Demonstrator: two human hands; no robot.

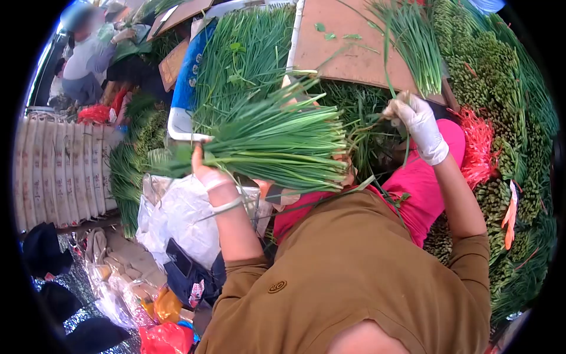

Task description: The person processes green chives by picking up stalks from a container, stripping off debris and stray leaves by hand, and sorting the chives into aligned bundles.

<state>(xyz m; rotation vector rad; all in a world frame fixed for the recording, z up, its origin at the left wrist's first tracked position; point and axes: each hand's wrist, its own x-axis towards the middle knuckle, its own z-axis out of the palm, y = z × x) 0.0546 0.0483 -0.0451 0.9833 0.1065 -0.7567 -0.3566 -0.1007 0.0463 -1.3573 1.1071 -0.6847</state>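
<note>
A thick bunch of green chives (289,144) lies sideways over my lap, its pale cut ends to the right. My left hand (209,172) is closed around its leafy left end, with part of the fingers hidden under the leaves. To the right of the bunch, my right hand (420,127), in a white glove, pinches a few loose chive blades. Some of these thin blades hang down. Just ahead, a brown board (354,50) carries a smaller bunch of chives (417,50) and scraps of leaf.
A white and blue crate (180,124) full of loose chives stands ahead. Stacked chive bundles (480,65) line my right, beside red plastic ties (476,144). White plastic sacking (183,215) and bags lie at left. Another person (88,59) works at the upper left.
</note>
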